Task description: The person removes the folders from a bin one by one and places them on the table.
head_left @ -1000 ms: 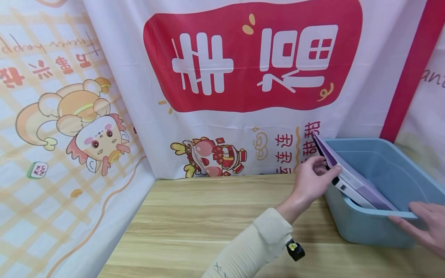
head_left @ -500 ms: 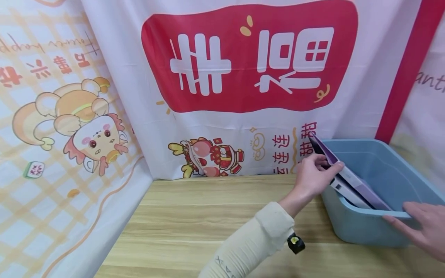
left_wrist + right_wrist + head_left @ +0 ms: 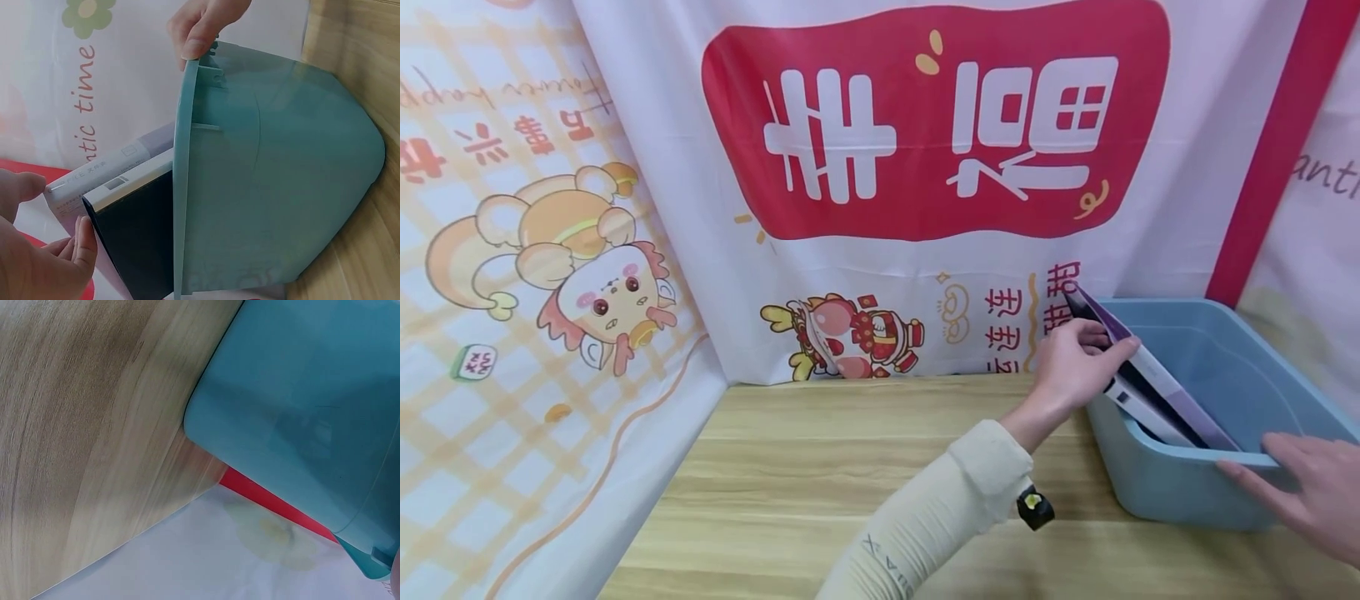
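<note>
My left hand point(image 3: 1078, 362) pinches the upper corner of a purple file folder point(image 3: 1172, 379) with a pale spine, thumb on the spine side. Beside it leans a dark file folder point(image 3: 137, 234) with a white spine; in the left wrist view my fingertips lie right at its top edge. Both folders stand tilted in a blue-green plastic bin point(image 3: 1195, 492), their upper ends sticking out past the rim and their lower parts hidden inside. Over at the bin's near right rim, my right hand point(image 3: 1311, 487) grips the edge, thumb outside and fingers over the top.
The bin stands on a wood-grain table point(image 3: 850, 467), at its right side. Behind the table hangs a printed white cloth point(image 3: 925, 258) with a large red patch, and another patterned cloth point(image 3: 512, 333) covers the left side. A black strap point(image 3: 1035, 507) hangs below my left sleeve.
The purple folder has come away from the white-spined one, and a dark gap has opened between them. My right hand stays on the rim. The head view has shifted slightly.
</note>
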Demonstrator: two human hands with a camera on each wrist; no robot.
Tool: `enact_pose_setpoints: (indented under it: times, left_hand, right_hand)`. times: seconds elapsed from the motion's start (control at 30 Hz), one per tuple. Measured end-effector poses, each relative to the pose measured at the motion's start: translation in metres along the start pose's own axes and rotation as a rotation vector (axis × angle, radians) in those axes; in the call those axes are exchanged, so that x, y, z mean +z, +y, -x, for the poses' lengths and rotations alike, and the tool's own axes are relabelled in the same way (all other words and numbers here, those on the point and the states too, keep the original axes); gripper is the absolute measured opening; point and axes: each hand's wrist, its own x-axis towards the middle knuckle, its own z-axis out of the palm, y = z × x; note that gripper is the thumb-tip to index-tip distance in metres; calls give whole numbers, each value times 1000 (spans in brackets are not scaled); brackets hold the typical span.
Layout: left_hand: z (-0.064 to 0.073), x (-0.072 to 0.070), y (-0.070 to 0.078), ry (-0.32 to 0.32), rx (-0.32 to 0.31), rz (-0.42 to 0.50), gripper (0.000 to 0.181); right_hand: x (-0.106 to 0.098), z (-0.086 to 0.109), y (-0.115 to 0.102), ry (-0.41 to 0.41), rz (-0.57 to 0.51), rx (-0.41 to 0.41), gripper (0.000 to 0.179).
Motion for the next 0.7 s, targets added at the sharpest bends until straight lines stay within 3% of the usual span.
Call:
enact_pose_setpoints:
  times: [0.27,0.43,0.57,0.7]
  left_hand:
    - [-7,-7,7,-43,-3,-8,35]
    - [-8,-7,12,-73,-69,-11,43]
    - [-10,-4,15,-93,-171,88,42]
    - [-12,-1,19,-165,-261,296,39]
  right_hand:
    - [4,-2,-2,69,-17,-31,59]
    - [5,-2,-2,85,-12,-35,60]
    - [5,-1,-2,82,-14,-34,60]
    - [6,0,-2,109,-20,-41,61]
